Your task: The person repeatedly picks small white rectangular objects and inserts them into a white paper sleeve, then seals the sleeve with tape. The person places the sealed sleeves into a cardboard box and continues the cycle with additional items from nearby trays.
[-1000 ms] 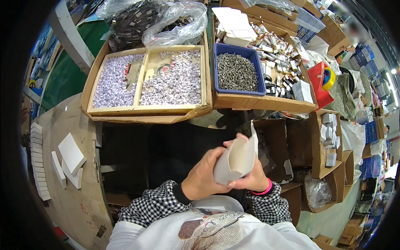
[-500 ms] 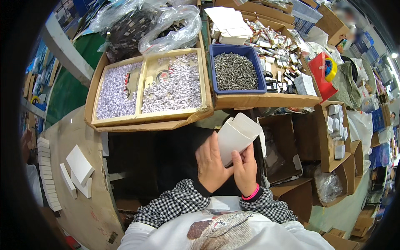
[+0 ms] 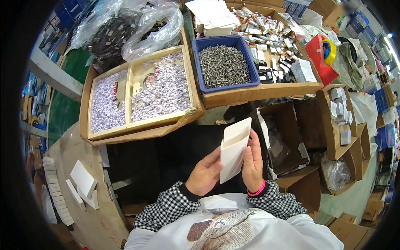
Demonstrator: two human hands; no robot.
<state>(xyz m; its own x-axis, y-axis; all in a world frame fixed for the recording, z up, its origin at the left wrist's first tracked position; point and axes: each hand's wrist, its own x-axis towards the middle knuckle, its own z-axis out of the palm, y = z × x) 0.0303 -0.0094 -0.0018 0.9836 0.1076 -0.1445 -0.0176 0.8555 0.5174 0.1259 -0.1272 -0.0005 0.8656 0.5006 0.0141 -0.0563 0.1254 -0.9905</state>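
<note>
You had the white box (image 3: 233,151) up in both hands

Left hand (image 3: 205,174) and right hand (image 3: 253,166) fingers clamped on it; blue bin of screws (image 3: 225,64) sat beyond.

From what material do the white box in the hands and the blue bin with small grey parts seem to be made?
White box: apparently thin matte card, since its open flap is flat, creased and held by both hands. Blue bin: probably moulded plastic, with even colour and a smooth rounded rim. Grey parts: likely metal, given their dull glinting shine.

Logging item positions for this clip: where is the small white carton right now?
In the head view, the small white carton sits just right of centre, held between the left hand and right hand, below the blue bin of metal screws.
</note>
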